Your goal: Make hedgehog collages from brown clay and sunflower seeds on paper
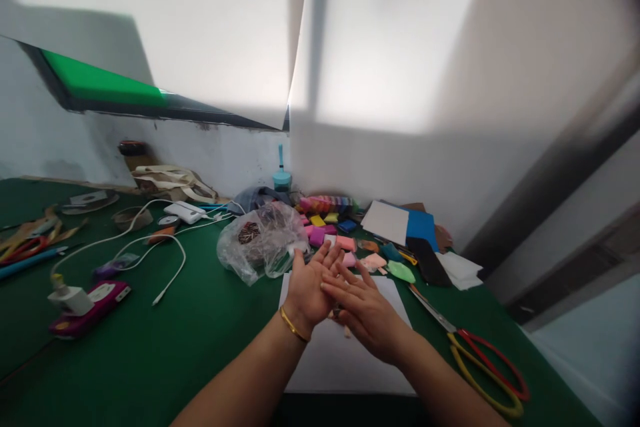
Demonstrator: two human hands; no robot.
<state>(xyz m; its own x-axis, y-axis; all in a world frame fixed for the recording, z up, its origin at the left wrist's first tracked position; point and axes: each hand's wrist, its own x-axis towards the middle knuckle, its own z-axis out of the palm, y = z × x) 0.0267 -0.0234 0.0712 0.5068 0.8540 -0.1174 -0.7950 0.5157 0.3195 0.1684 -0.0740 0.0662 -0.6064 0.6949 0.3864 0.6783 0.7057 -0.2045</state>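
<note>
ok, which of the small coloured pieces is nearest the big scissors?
The pale green piece, just beyond the blade tips of the big scissors. The others, such as the purple piece, lie farther left of the tips.

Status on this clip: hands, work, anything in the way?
Left hand open, palm up; right hand open, fingers across it. Small pale pieces on white paper below. Scissors right of the paper, clear of both hands.

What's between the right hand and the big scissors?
In the head view, a strip of white paper and then bare green tabletop lie between the right hand and the scissors.
</note>
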